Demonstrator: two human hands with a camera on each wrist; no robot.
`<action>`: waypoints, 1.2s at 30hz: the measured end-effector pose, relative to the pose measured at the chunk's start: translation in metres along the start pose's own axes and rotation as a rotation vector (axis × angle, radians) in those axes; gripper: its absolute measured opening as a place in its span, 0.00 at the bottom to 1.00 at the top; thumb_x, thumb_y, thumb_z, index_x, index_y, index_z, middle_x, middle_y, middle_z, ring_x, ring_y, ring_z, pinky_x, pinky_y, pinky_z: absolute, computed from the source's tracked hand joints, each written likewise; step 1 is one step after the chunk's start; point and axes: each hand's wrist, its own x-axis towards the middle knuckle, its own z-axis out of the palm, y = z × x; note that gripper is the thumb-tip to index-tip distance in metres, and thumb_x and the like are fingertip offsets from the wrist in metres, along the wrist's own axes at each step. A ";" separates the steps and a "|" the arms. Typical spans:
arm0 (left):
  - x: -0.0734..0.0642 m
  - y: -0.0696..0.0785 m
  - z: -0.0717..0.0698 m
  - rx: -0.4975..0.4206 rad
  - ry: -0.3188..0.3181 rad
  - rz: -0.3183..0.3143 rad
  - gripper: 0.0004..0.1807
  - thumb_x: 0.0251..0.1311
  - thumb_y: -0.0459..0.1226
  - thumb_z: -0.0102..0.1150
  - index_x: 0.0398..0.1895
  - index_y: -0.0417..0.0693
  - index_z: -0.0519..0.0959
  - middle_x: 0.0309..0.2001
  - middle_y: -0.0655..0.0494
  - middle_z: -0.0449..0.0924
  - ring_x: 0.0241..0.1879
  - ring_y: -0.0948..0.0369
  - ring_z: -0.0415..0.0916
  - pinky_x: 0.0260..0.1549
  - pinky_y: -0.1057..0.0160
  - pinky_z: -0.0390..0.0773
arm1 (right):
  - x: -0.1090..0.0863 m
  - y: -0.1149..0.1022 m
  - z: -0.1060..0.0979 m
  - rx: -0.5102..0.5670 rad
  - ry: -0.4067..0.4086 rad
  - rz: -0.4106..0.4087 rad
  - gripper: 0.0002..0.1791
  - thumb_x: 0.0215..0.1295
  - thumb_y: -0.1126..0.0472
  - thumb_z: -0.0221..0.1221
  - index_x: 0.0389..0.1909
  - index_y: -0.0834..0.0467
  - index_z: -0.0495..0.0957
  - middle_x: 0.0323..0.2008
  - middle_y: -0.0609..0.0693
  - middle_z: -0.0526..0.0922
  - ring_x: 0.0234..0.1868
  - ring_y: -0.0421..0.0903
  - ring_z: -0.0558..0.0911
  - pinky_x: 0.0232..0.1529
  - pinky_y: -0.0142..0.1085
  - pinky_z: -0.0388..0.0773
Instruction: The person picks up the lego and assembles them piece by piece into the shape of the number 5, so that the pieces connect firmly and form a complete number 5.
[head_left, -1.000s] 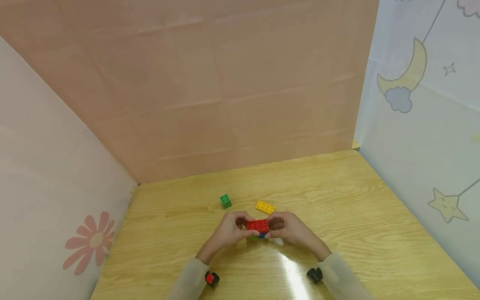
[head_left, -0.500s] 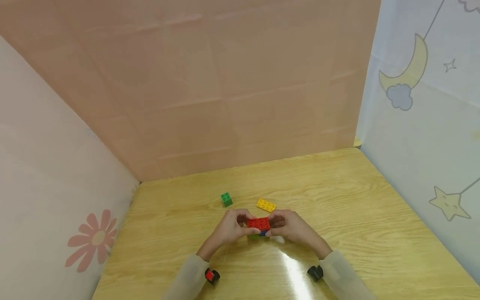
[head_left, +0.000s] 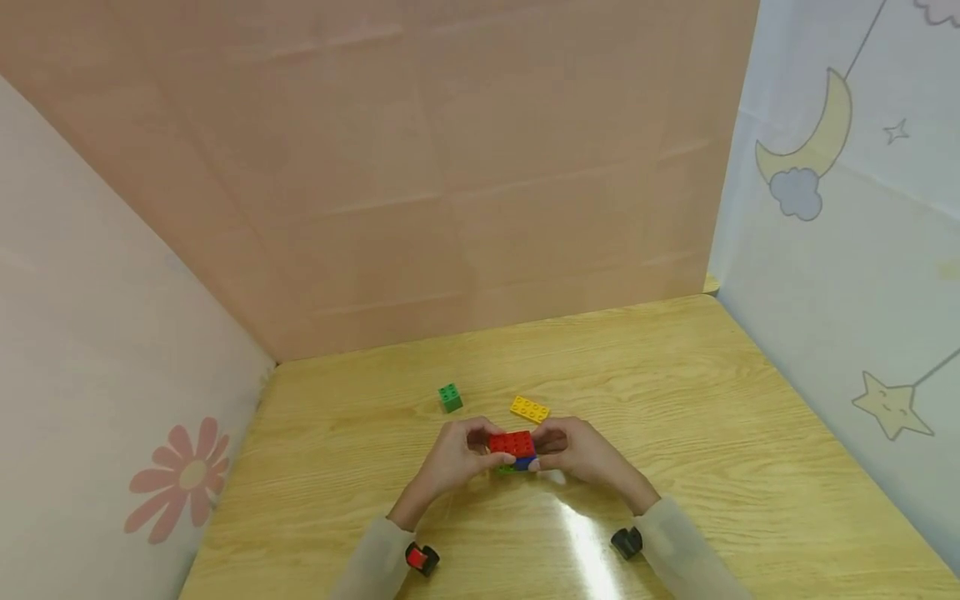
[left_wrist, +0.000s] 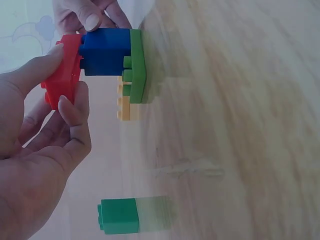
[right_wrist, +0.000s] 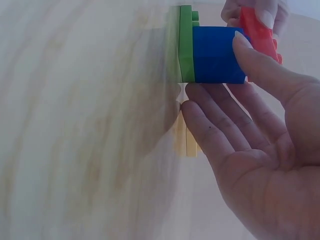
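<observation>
My left hand [head_left: 456, 454] pinches a red toy brick [head_left: 512, 444] between thumb and fingers. Under it is a blue brick [left_wrist: 107, 52], which stands on a thin light-green plate [left_wrist: 137, 70] on the tabletop. In both wrist views the red brick tilts against the blue brick's studded top and is not flush with it. My right hand [head_left: 581, 454] holds the blue brick, thumb [right_wrist: 243, 47] on its near side and fingers behind it. The light-green plate's studs show on the side toward my left hand.
Beyond my hands on the wooden table [head_left: 337, 467] lie a flat yellow brick [head_left: 530, 409] and, farther left, a small green brick [head_left: 450, 397]. A peach cloth wall [head_left: 450, 208] closes the back, and printed white walls stand at both sides.
Both hands keep their places around the stack. The red brick has shifted slightly, and more of the blue brick shows below and right of it. The other bricks have not moved.
</observation>
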 end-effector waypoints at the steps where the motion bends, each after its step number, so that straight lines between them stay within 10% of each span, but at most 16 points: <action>1: 0.000 0.000 0.000 0.002 0.002 0.001 0.16 0.51 0.51 0.73 0.41 0.57 0.85 0.38 0.60 0.85 0.31 0.67 0.79 0.30 0.70 0.81 | 0.000 0.000 0.000 0.001 -0.001 0.000 0.16 0.58 0.56 0.70 0.45 0.55 0.81 0.51 0.54 0.84 0.53 0.51 0.84 0.52 0.37 0.83; 36: 0.011 -0.002 0.002 0.065 -0.069 -0.022 0.12 0.47 0.51 0.75 0.32 0.62 0.83 0.36 0.68 0.84 0.34 0.64 0.77 0.32 0.71 0.78 | 0.001 0.001 -0.001 -0.033 -0.013 -0.010 0.16 0.58 0.54 0.70 0.46 0.52 0.81 0.51 0.52 0.85 0.53 0.50 0.85 0.52 0.37 0.84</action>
